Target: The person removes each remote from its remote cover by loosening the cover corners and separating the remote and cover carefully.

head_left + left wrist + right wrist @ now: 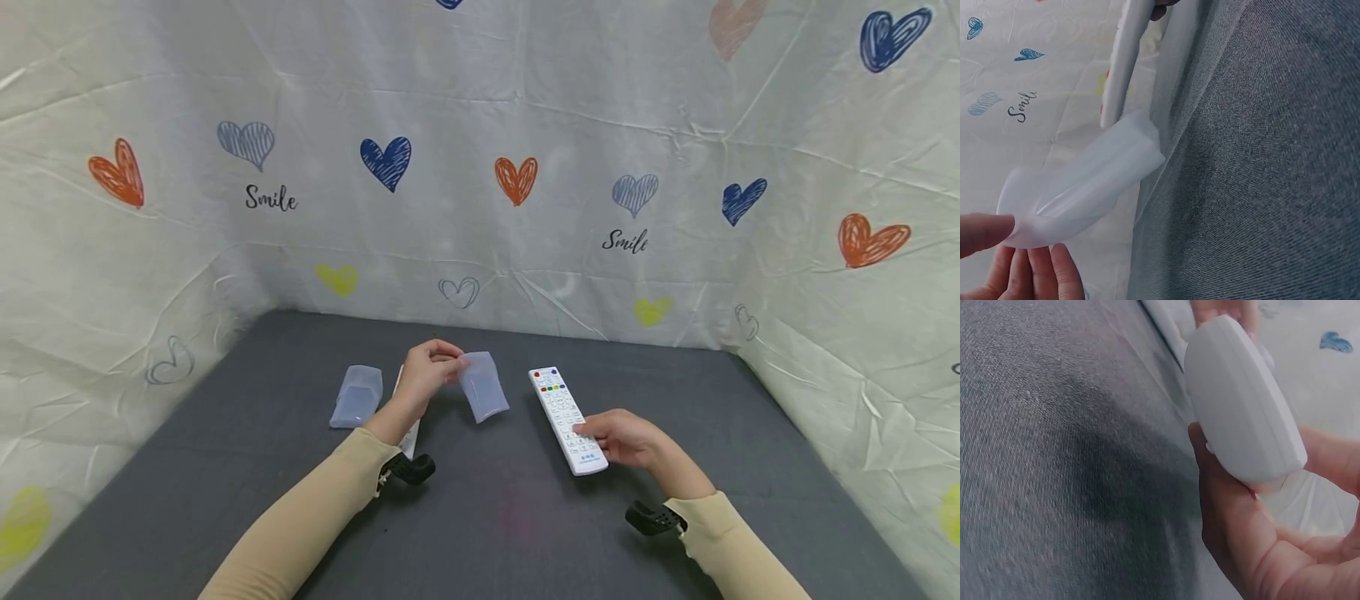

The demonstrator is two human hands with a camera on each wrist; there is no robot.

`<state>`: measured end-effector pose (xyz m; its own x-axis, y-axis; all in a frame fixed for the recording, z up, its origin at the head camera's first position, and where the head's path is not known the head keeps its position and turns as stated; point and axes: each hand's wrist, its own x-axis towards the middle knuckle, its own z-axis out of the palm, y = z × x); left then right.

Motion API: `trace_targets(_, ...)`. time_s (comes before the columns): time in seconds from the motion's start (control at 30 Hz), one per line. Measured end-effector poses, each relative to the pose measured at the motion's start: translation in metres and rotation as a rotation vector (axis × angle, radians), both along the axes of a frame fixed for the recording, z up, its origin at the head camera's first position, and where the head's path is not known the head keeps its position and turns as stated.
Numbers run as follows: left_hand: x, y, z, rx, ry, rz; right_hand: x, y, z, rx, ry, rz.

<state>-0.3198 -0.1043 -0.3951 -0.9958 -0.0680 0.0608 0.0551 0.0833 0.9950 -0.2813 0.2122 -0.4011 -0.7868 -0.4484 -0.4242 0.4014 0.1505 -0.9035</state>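
My left hand point(448, 363) pinches the top edge of a translucent silicone sleeve point(483, 388), holding it tilted just above the grey table point(247, 467). The left wrist view shows the sleeve point(1079, 187) hanging from my thumb and fingertips point(988, 232). To its right, my right hand point(603, 435) grips the near end of a white remote point(562, 408) with coloured buttons; it points away from me and lies low over the table. In the right wrist view the remote's rounded end point(1241, 406) sits between my thumb and fingers point(1222, 487).
A second translucent sleeve point(356, 397) lies on the table left of my left hand. Another white remote point(409, 437) shows partly under my left wrist. Heart-printed cloth walls point(480, 208) close in the table at the back and both sides.
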Motion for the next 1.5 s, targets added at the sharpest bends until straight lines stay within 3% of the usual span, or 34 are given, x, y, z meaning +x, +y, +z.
trace_targets(0.33, -0.001, 0.003, 0.0, -0.049, -0.079, -0.142, 0.0, -0.016, -0.005, 0.074, 0.025, -0.058)
trace_targets(0.57, -0.005, 0.005, 0.003, -0.022, -0.157, -0.204, 0.002, -0.024, -0.008, 0.093, 0.055, -0.079)
trace_targets(0.77, -0.011, 0.01, 0.002, -0.106, -0.239, -0.314, 0.003, -0.029, -0.013, 0.122, 0.077, -0.106)
trace_targets(1.2, -0.011, 0.022, -0.009, -0.188, -0.208, -0.216, 0.004, -0.033, -0.011, 0.432, 0.207, -0.122)
trace_targets(1.5, -0.008, 0.023, -0.014, -0.188, -0.212, -0.19, 0.006, -0.037, -0.012, 0.478, 0.224, -0.128)
